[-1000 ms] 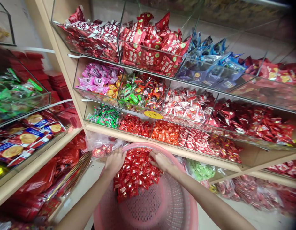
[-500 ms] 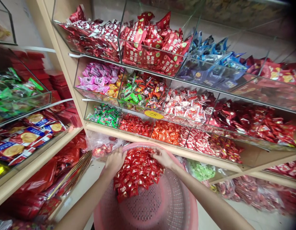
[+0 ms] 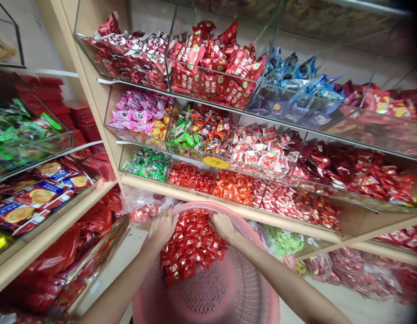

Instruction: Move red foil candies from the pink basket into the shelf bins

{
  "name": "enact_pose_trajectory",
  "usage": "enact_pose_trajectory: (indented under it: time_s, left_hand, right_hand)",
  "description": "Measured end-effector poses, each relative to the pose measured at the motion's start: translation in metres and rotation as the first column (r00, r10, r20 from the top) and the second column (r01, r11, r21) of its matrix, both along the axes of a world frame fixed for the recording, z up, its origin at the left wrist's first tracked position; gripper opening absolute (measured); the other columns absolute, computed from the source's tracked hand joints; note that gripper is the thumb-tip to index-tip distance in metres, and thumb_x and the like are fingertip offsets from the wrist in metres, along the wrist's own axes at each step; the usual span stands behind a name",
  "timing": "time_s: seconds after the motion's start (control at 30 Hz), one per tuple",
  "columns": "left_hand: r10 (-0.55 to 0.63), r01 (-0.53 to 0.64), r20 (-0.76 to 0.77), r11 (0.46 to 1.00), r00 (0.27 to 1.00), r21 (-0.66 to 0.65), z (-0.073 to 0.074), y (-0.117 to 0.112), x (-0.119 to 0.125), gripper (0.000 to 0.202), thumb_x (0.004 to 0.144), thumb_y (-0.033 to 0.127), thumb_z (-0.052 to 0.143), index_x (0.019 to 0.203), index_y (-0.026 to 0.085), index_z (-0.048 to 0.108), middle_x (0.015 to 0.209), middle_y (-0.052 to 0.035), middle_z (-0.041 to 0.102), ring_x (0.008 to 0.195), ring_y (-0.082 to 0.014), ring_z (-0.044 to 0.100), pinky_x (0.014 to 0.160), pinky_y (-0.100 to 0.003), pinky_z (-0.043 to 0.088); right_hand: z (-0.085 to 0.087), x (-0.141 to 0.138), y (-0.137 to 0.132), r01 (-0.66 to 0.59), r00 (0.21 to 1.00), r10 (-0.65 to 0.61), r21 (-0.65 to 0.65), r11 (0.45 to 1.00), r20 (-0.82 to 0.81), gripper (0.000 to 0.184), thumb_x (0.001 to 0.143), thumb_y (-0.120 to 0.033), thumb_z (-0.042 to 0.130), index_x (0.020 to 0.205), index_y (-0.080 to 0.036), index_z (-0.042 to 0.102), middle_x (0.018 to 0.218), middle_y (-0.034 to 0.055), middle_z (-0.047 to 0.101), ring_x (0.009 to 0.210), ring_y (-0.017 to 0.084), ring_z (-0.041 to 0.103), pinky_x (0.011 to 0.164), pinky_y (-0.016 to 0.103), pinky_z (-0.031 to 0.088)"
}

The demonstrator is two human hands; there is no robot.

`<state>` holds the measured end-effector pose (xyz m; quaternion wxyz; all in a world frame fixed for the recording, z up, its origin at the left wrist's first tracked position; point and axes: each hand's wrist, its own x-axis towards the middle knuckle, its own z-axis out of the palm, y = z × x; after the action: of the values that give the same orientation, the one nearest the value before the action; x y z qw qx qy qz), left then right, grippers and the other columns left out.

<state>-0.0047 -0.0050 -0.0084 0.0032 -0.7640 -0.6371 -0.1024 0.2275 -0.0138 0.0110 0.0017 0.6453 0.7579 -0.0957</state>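
A pink plastic basket (image 3: pixel 255 270) with a perforated bottom stands in front of me, tilted so its far rim meets the shelf. Red-wrapped candies (image 3: pixel 191 247) lie heaped against its far side, while the near part of its bottom shows bare. My left hand (image 3: pixel 162 228) is closed over the basket's rim at the upper left. Inside the far right of the basket, my right hand (image 3: pixel 222 226) touches the candy heap with curled fingers. Its fingertips are partly hidden, so what they hold, if anything, cannot be made out.
Clear bins of wrapped sweets fill the shelves ahead, with red candies (image 3: pixel 191 177) and orange candies (image 3: pixel 233 184) lowest. A yellow price tag (image 3: pixel 216 162) hangs above them. Red bags (image 3: pixel 56 243) lie low at left. A bag of green sweets (image 3: pixel 284 240) sits under the shelf.
My right hand has moved slightly left and down, further over the red candies. My left hand stays at the rim, and the basket has hardly moved.
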Motion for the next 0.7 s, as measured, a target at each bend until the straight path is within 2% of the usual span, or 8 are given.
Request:
enact_pose_trajectory:
  time_s: [0.13, 0.33, 0.43, 0.53, 0.7]
  left_hand:
    - [0.000, 0.000, 0.002, 1.000, 1.000, -0.002, 0.000, 0.000, -0.001, 0.050, 0.090, 0.042, 0.018, 0.111, 0.011, 0.051, 0.099, -0.0139, 0.063, 0.090, -0.0243, 0.060, 0.077, -0.036, 0.046]
    - [0.003, -0.002, 0.015, 1.000, 1.000, -0.010, 0.001, 0.000, 0.000, 0.050, 0.090, 0.043, 0.018, 0.112, 0.011, 0.050, 0.100, -0.0136, 0.062, 0.089, -0.0242, 0.061, 0.077, -0.037, 0.045]
    - [0.007, -0.006, 0.025, 1.000, 1.000, -0.014, 0.001, -0.001, 0.000, 0.050, 0.090, 0.042, 0.018, 0.113, 0.012, 0.049, 0.102, -0.0137, 0.062, 0.090, -0.0242, 0.060, 0.078, -0.038, 0.045]
    - [0.006, -0.005, 0.027, 1.000, 1.000, -0.018, 0.000, -0.001, 0.000, 0.050, 0.090, 0.043, 0.017, 0.114, 0.012, 0.049, 0.102, -0.0139, 0.061, 0.091, -0.0240, 0.060, 0.079, -0.038, 0.045]
    - [0.007, -0.006, 0.023, 1.000, 1.000, -0.024, 0.000, -0.001, 0.000, 0.050, 0.090, 0.042, 0.017, 0.114, 0.012, 0.049, 0.102, -0.0137, 0.061, 0.091, -0.0241, 0.060, 0.079, -0.037, 0.045]
  right_hand:
    - [0.000, -0.006, 0.000, 0.012, 0.994, -0.009, -0.029, 1.000, 0.107, 0.020, 0.083, -0.017, 0.043, 0.087, -0.016, 0.063, 0.089, 0.0133, 0.064, 0.083, 0.022, 0.058, 0.071, 0.031, 0.039]
    - [-0.001, 0.005, 0.000, 0.048, 0.997, -0.049, 0.013, 0.999, 0.065, 0.015, 0.082, -0.024, 0.048, 0.086, -0.017, 0.061, 0.087, 0.0094, 0.065, 0.079, 0.019, 0.059, 0.066, 0.026, 0.037]
    - [0.000, 0.011, -0.001, 0.087, 0.996, -0.087, 0.051, 0.995, -0.006, 0.012, 0.080, -0.023, 0.050, 0.080, -0.017, 0.060, 0.081, 0.0085, 0.066, 0.076, 0.018, 0.059, 0.062, 0.024, 0.035]
    - [0.000, 0.017, -0.001, 0.165, 0.977, -0.153, 0.071, 0.984, -0.150, 0.013, 0.077, -0.022, 0.049, 0.072, -0.017, 0.060, 0.072, 0.0061, 0.065, 0.067, 0.015, 0.058, 0.058, 0.022, 0.033]
    - [-0.009, 0.027, 0.001, 0.352, 0.848, -0.331, -0.028, 0.936, -0.414, 0.017, 0.071, -0.026, 0.051, 0.056, -0.018, 0.055, 0.051, -0.0004, 0.055, 0.052, 0.012, 0.049, 0.048, 0.021, 0.028]
